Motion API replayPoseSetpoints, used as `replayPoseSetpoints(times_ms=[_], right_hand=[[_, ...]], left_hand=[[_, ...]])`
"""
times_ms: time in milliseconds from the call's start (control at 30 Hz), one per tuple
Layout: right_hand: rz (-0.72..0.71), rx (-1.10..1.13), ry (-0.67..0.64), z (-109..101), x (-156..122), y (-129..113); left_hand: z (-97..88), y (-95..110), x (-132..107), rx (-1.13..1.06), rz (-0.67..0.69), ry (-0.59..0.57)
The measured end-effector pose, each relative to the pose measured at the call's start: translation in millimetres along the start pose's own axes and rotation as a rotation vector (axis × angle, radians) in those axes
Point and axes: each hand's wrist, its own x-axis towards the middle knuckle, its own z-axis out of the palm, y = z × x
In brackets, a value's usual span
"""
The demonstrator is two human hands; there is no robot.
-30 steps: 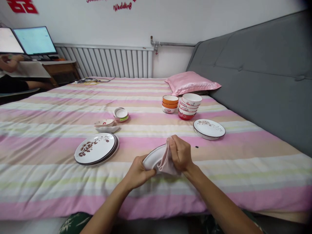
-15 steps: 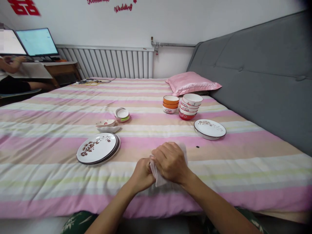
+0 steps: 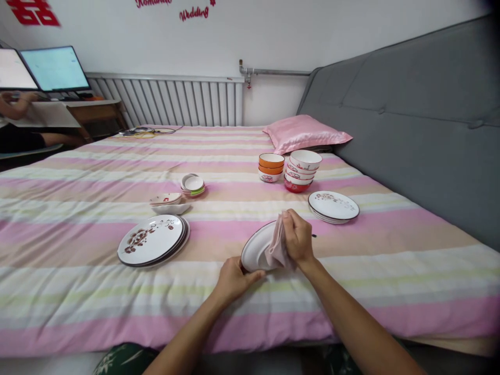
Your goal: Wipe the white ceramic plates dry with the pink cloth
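Observation:
My left hand (image 3: 233,278) grips the near rim of a white plate (image 3: 255,251) held tilted above the striped bedspread (image 3: 97,281). My right hand (image 3: 297,237) is closed on a pale pink cloth (image 3: 276,245) pressed against the plate's far side. A stack of flower-patterned plates (image 3: 153,240) lies to the left. A smaller plate stack (image 3: 333,205) lies to the right.
Two bowl stacks, orange (image 3: 271,166) and white-red (image 3: 302,169), stand behind. Small dishes (image 3: 193,184) and shallow dishes (image 3: 167,202) lie at centre left. A pink pillow (image 3: 307,132) rests by the grey headboard (image 3: 422,120). A person sits at a desk with monitors (image 3: 54,67) at far left.
My right hand swept the cloth across the plate toward me and then back to the far rim. The plate tilted between frames while my left hand kept its grip.

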Motion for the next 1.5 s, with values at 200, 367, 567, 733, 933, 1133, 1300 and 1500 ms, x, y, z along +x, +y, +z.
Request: replayPoseSetpoints(times_ms=[200,367,567,733,933,1133,1300,1500], right_hand=[[0.018,0.066,0.037,-4,1,-1],[0.115,0.202,0.057,0,1,4],[0.116,0.247,0.021,10,-7,-2],[-0.016,0.120,-0.009,7,-11,-13],[-0.362,-0.068,-0.040,2,-15,-32],[-0.541,-0.197,-0.055,5,-26,-50],[-0.516,-0.265,-0.104,11,-29,-51],[-0.272,-0.203,-0.103,9,-16,-34]], left_hand=[[-2.3,9,-3,-0.128,0.069,-0.092],[-19.9,24,-9,-0.155,0.155,-0.029],[-29.4,27,-12,-0.210,0.155,0.114],[-35.8,33,-16,-0.111,0.198,0.051],[-46.0,48,-25,0.013,0.250,-0.016],[-47.2,58,-32,0.101,0.313,-0.027],[-41.3,55,-28,0.044,0.301,-0.009],[-41.1,38,-16,-0.206,0.163,0.066]])
